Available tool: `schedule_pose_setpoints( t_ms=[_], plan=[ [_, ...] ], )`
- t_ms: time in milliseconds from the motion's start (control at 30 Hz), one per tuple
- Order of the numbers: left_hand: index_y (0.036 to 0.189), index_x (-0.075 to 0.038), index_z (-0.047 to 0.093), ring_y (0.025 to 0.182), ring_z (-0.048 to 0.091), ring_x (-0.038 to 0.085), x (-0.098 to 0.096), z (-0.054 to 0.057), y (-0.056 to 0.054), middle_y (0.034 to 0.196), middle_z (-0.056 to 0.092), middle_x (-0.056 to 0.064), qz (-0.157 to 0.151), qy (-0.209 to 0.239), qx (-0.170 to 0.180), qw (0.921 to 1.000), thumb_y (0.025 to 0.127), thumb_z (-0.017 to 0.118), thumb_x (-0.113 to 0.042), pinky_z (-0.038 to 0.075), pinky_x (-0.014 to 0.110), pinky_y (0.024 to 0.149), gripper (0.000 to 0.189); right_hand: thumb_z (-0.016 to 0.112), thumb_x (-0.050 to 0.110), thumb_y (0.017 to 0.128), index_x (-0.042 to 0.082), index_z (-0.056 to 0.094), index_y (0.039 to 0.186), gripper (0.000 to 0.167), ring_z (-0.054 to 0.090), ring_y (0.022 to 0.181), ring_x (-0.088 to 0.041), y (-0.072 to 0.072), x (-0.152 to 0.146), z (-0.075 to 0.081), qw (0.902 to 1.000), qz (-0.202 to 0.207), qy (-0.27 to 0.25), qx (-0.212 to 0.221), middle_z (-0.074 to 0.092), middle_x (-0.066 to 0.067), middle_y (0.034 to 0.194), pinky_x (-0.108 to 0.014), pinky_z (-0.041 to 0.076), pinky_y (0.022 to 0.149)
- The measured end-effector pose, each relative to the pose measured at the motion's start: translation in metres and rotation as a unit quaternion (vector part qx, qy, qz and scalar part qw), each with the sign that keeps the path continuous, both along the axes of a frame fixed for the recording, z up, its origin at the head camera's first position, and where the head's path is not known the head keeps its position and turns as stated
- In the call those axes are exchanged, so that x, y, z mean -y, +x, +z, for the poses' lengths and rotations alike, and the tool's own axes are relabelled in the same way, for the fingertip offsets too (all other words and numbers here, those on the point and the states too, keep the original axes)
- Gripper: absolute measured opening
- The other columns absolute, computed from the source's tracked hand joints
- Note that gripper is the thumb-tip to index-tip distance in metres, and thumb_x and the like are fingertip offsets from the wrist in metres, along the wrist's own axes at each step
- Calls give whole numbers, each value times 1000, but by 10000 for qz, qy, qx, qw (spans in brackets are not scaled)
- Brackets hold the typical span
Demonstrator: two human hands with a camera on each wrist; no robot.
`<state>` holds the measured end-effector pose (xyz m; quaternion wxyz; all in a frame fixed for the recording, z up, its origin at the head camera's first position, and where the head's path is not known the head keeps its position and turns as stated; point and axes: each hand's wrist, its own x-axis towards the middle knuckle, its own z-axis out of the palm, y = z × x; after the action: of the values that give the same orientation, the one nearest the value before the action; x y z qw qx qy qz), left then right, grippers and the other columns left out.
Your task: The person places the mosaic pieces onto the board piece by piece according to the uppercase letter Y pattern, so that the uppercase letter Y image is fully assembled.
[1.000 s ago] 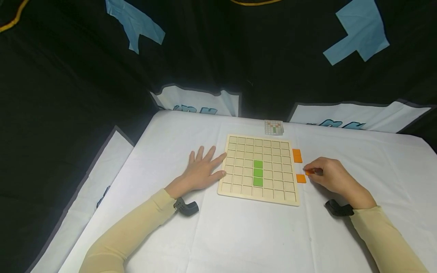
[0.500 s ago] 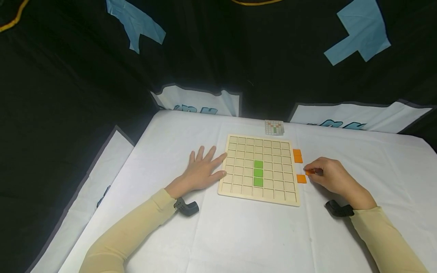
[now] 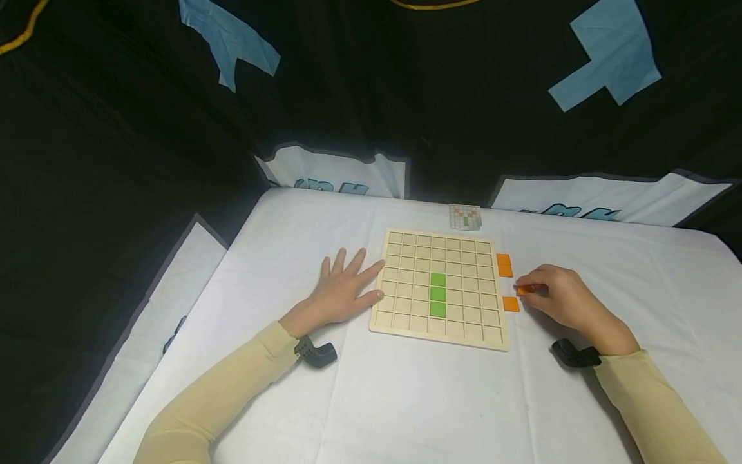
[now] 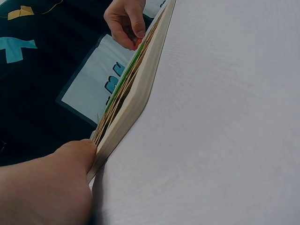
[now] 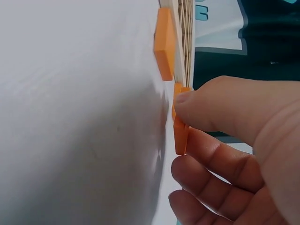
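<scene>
A pale wooden grid board (image 3: 406, 327) lies on the white table, with three green square tiles (image 3: 438, 294) in a column in its cells. At its left edge my left hand (image 3: 342, 293) rests with fingers spread, thumb and little finger touching the rim. To the right of the board my right hand (image 3: 559, 296) pinches an orange square tile (image 5: 181, 133) between thumb and fingers, just above the table. Beside the board's right edge lie a single orange tile (image 3: 511, 304) and, farther back, orange tiles (image 3: 504, 265) side by side.
A small card (image 3: 466, 217) printed with a coloured grid pattern lies behind the board. Black cloth (image 3: 348, 96) with pale blue patches hangs behind the white table (image 3: 417, 399).
My right hand has risen very slightly, and the orange tile in it has tilted a little. My left hand and the board stay where they were.
</scene>
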<state>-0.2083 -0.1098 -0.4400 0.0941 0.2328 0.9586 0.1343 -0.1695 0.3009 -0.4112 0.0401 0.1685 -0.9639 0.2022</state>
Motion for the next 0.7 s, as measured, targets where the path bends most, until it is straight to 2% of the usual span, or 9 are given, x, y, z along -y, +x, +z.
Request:
schedule_pose_setpoints(
  t_ms=[200,467,700],
  plan=[
    [163,-30,26,155,-2,54,0,1,1,172,11,18,30,42,23,10000,103,41,-58,0,74,121,68,82,1,80,1,80,102,22,54,78,-18,-2,2,1,9999,62,3,-134,72,-9,92,-26,46,66],
    [163,-30,26,155,-2,55,0,0,1,172,10,18,-9,94,36,9999,103,42,-58,0,74,121,68,81,3,81,0,79,105,24,56,80,-19,-4,7,4,10000,51,9,79,72,-11,94,-27,48,69],
    [163,-30,26,155,-2,55,1,-1,0,172,10,18,-6,113,40,9999,103,42,-58,-1,74,121,68,83,6,82,2,79,105,24,54,80,-18,-5,13,6,9999,117,-65,45,71,-8,92,-27,45,68]
  ],
)
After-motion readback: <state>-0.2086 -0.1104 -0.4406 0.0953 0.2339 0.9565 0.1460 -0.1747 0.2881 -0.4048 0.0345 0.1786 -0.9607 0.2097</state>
